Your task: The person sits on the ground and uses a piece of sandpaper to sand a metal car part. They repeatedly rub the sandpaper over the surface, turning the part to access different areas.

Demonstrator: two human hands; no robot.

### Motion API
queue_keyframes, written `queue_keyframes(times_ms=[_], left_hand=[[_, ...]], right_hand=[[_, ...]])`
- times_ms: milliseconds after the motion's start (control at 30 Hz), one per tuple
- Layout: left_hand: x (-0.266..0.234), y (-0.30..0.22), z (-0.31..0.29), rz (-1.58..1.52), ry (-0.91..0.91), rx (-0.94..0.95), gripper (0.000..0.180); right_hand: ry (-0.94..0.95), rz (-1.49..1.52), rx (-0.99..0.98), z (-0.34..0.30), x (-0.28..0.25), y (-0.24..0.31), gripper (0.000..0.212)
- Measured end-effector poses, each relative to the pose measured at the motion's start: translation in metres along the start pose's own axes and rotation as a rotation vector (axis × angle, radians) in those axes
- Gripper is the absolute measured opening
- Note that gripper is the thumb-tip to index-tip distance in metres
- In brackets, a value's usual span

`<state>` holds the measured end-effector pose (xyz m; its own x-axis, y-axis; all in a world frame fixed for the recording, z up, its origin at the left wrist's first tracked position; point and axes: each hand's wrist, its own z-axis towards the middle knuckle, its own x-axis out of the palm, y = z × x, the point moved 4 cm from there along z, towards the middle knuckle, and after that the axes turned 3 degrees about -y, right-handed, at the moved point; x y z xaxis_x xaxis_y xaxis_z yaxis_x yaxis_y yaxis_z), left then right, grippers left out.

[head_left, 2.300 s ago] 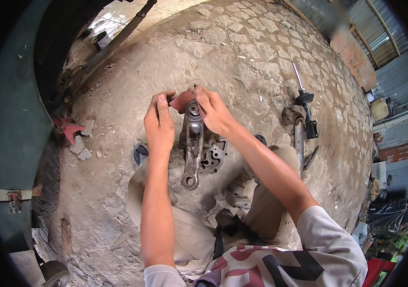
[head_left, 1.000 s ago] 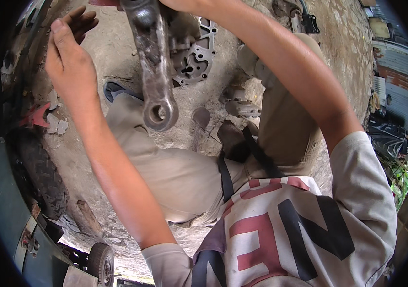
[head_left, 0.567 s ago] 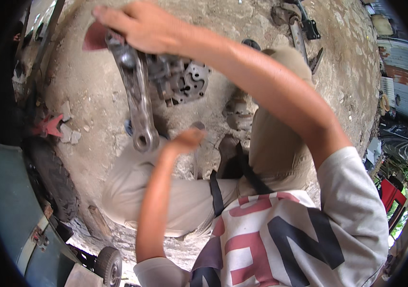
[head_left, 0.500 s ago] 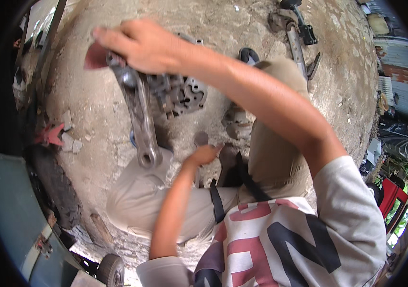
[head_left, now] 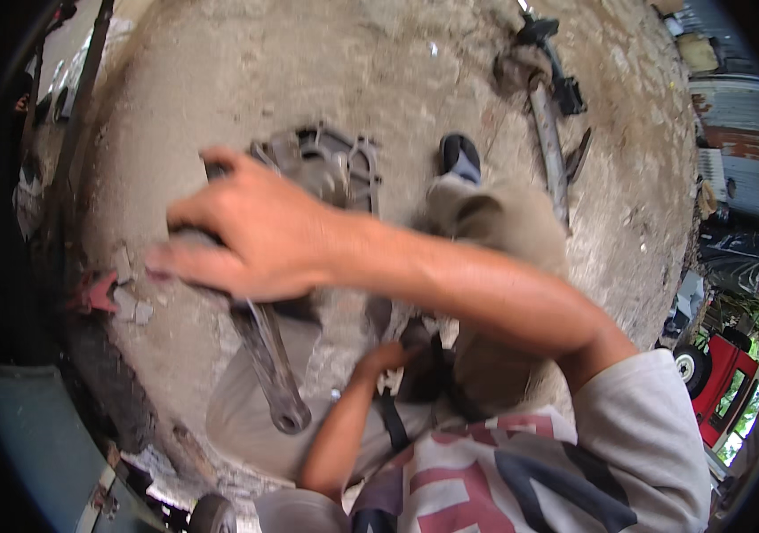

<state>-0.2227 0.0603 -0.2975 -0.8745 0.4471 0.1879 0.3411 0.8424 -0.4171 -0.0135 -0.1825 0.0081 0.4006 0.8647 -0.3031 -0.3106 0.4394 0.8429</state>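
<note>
Gripping the upper end of the metal lever arm [head_left: 268, 364] for control, the right hand [head_left: 251, 231] holds it pointing toward six o'clock, while the left hand [head_left: 386, 357] stays half-hidden, its grip unclear.

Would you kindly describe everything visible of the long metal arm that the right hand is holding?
The metal arm is a long, dull grey bar, looking like cast or forged metal with a grimy, worn surface. Its lower end widens into a round eye with a hole through it. It hangs tilted, the eye end lowest, over the person's lap and the concrete ground. The right hand wraps over its upper end and hides that part, so the top cannot be seen. The left hand is apart from it, down near the lap.
</note>
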Motion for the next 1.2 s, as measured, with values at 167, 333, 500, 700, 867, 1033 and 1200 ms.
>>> queue_keyframes(times_ms=[167, 333, 500, 700, 867, 1033, 1200], left_hand=[[-0.056, -0.017, -0.045, 0.281, -0.547, -0.009, 0.07], [-0.016, 0.058, 0.031, -0.004, -0.382, -0.045, 0.099], [-0.007, 0.048, 0.046, -0.149, -0.382, 0.02, 0.097], [0.004, 0.038, 0.045, 0.06, -0.596, -0.081, 0.097], [0.004, 0.035, 0.05, 0.139, -0.592, -0.034, 0.089], [0.011, 0.044, 0.051, 0.049, -0.523, 0.058, 0.095], [0.008, 0.087, 0.089, -0.073, -0.438, 0.267, 0.098]], right_hand=[[-0.027, 0.076, 0.111, 0.006, -0.001, -0.001, 0.07], [-0.11, 0.018, 0.189, 0.011, 0.007, -0.006, 0.065], [-0.112, -0.003, 0.271, 0.007, 0.005, -0.011, 0.069], [-0.005, 0.006, 0.347, 0.007, 0.003, -0.016, 0.068], [-0.008, 0.357, 0.13, 0.008, -0.004, 0.009, 0.077], [-0.015, 0.155, 0.24, 0.006, -0.001, -0.011, 0.079], [-0.085, 0.014, 0.255, 0.001, 0.005, 0.011, 0.071]])
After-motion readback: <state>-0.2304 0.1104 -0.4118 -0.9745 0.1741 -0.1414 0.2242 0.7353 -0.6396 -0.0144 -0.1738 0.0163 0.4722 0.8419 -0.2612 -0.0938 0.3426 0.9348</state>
